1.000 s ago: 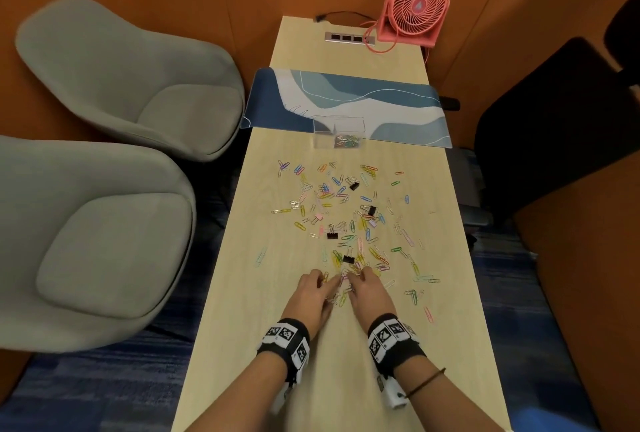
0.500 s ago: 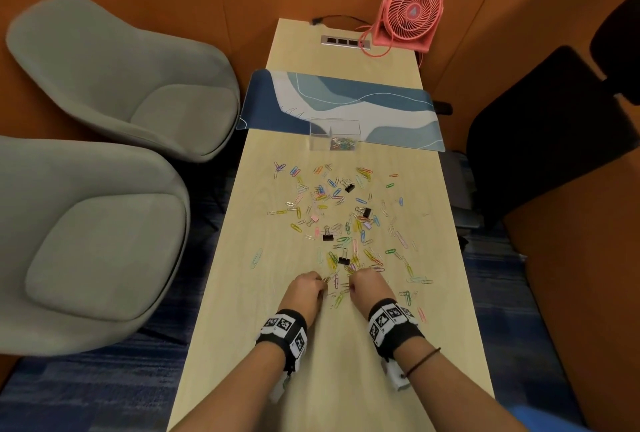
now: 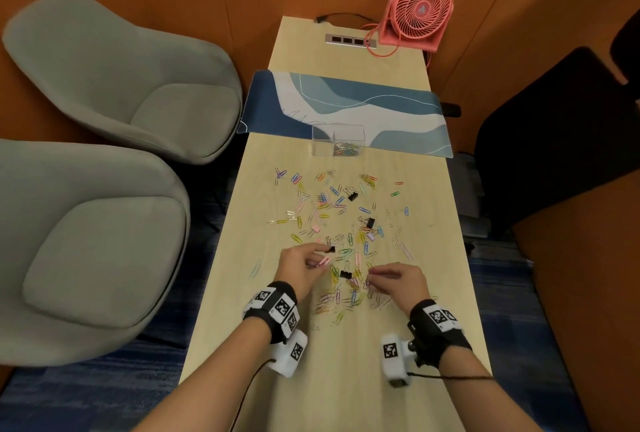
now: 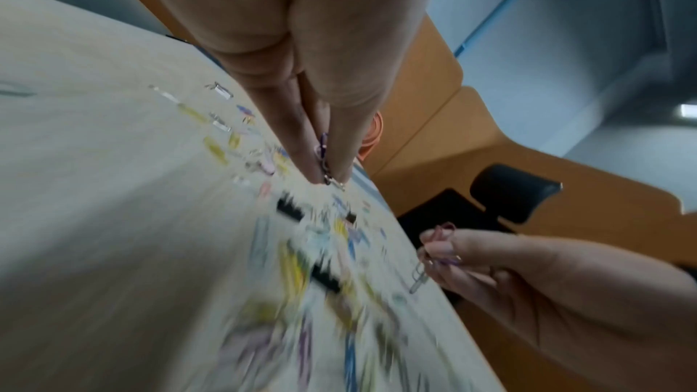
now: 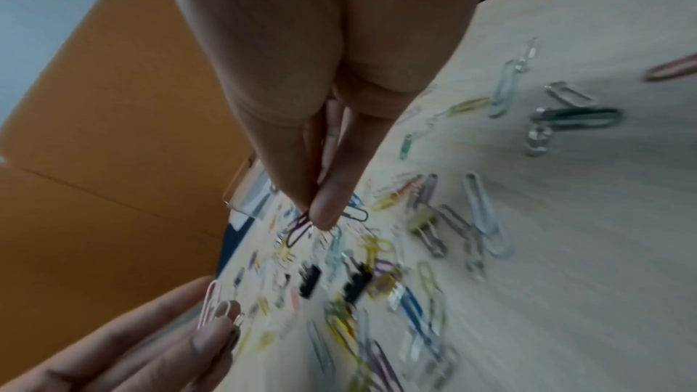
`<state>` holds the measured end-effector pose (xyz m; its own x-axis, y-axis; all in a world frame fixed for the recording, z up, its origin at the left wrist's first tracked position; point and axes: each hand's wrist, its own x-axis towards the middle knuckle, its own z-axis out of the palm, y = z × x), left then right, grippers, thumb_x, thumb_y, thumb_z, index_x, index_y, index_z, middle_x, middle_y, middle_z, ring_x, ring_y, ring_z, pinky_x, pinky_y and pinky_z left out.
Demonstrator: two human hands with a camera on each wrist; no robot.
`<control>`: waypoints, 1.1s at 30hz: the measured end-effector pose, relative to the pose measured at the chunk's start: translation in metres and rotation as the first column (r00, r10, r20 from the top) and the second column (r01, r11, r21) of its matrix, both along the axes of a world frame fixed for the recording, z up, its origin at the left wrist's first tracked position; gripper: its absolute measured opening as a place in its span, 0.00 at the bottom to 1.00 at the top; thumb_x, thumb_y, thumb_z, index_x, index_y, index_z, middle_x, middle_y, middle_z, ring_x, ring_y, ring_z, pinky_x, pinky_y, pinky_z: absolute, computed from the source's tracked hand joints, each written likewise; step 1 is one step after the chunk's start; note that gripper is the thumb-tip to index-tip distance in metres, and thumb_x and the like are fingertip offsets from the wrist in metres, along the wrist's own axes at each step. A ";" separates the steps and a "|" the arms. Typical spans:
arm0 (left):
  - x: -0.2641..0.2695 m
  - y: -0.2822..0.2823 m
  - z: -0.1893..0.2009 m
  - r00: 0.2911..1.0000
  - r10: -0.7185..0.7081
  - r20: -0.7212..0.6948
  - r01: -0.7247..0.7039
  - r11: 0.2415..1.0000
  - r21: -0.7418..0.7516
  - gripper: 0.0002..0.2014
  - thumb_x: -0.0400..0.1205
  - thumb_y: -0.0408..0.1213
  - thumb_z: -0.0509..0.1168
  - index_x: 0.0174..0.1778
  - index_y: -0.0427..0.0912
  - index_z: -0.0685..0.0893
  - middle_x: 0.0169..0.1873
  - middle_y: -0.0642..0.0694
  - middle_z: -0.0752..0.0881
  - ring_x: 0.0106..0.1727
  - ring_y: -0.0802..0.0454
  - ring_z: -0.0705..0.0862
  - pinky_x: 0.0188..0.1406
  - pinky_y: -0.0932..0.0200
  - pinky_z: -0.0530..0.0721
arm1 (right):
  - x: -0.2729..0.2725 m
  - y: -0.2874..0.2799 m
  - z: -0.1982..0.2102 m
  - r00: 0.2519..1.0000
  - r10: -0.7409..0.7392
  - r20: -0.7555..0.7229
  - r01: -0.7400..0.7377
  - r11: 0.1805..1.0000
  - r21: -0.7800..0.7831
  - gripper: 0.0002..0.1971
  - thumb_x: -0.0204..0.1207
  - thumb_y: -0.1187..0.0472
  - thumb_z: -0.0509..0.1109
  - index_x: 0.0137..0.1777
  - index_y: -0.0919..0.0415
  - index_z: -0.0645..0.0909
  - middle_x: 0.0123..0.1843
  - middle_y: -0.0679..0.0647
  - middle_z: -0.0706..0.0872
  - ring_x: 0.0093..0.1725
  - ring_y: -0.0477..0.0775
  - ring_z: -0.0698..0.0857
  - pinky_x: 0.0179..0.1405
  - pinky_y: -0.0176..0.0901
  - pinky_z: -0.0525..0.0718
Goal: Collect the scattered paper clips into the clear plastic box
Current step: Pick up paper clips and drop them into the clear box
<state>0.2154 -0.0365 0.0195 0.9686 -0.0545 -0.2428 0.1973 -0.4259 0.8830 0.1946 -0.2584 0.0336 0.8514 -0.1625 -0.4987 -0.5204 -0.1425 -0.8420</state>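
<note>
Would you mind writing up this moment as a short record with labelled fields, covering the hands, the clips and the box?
left hand: left hand raised off the table, pinching paper clips, a pink one sticking out
right hand: right hand raised, pinching paper clips between thumb and fingers
scattered clips: coloured paper clips spread over the table, a few black binder clips among them
box: clear plastic box at the near edge of the desk mat, some clips already inside
far end: pink fan
</note>
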 end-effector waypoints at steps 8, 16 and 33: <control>0.104 -0.001 0.037 0.989 0.113 0.098 -0.103 0.989 -0.106 0.13 0.71 0.30 0.79 0.51 0.42 0.92 0.42 0.50 0.92 0.44 0.54 0.90 0.47 0.67 0.87 | 0.091 -0.017 0.058 0.971 -0.092 0.219 0.093 0.996 0.005 0.08 0.67 0.72 0.79 0.46 0.69 0.90 0.40 0.61 0.92 0.41 0.58 0.92 0.43 0.39 0.89; 0.225 -0.017 0.059 0.948 0.199 0.250 -0.175 0.978 -0.116 0.12 0.72 0.35 0.79 0.51 0.46 0.92 0.41 0.55 0.89 0.37 0.61 0.86 0.40 0.74 0.83 | 0.210 -0.021 0.074 0.913 -0.060 0.403 0.125 0.983 -0.137 0.07 0.68 0.66 0.79 0.46 0.60 0.91 0.38 0.53 0.92 0.39 0.47 0.92 0.44 0.34 0.88; 0.350 -0.071 -0.015 0.951 0.044 0.306 -0.088 0.988 0.130 0.04 0.73 0.35 0.78 0.42 0.47 0.94 0.35 0.54 0.91 0.37 0.61 0.87 0.51 0.59 0.88 | 0.336 -0.018 0.033 0.885 -0.252 0.392 0.228 0.968 0.108 0.07 0.70 0.73 0.77 0.48 0.70 0.88 0.42 0.62 0.91 0.42 0.57 0.92 0.47 0.42 0.90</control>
<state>0.5656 -0.1072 0.0048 0.9978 0.0253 0.0606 -0.0371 -0.5444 0.8380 0.5304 -0.2759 0.0667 0.9188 -0.3693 -0.1391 -0.1504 -0.0018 -0.9886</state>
